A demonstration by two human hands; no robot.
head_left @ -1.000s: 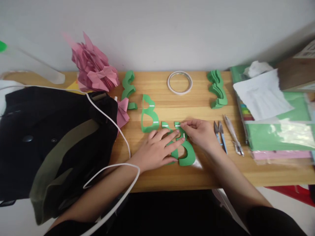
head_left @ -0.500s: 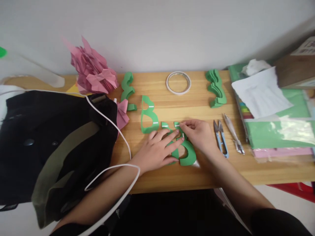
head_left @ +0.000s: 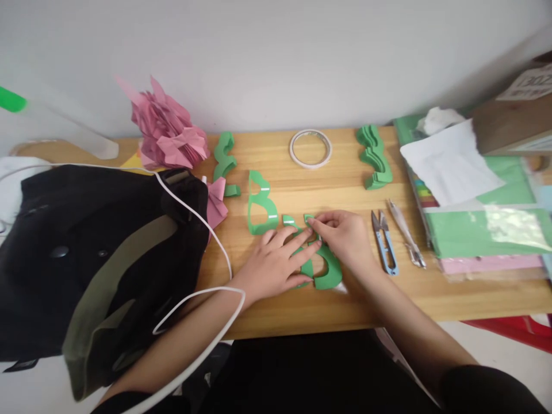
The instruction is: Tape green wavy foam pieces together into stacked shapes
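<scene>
My left hand [head_left: 276,261] lies flat, pinning the green curvy paper cut-out [head_left: 328,270] on the wooden table [head_left: 280,310]; my right hand [head_left: 345,238] pinches its taped top end; risk: misaligned sticking, likely if paper slides.

Wall: a plain white wall [head_left: 276,57] stood right behind the desk.
Desk: the desk [head_left: 431,287] was light brown wood with soft stripes.
Light: it was bright and even.
</scene>
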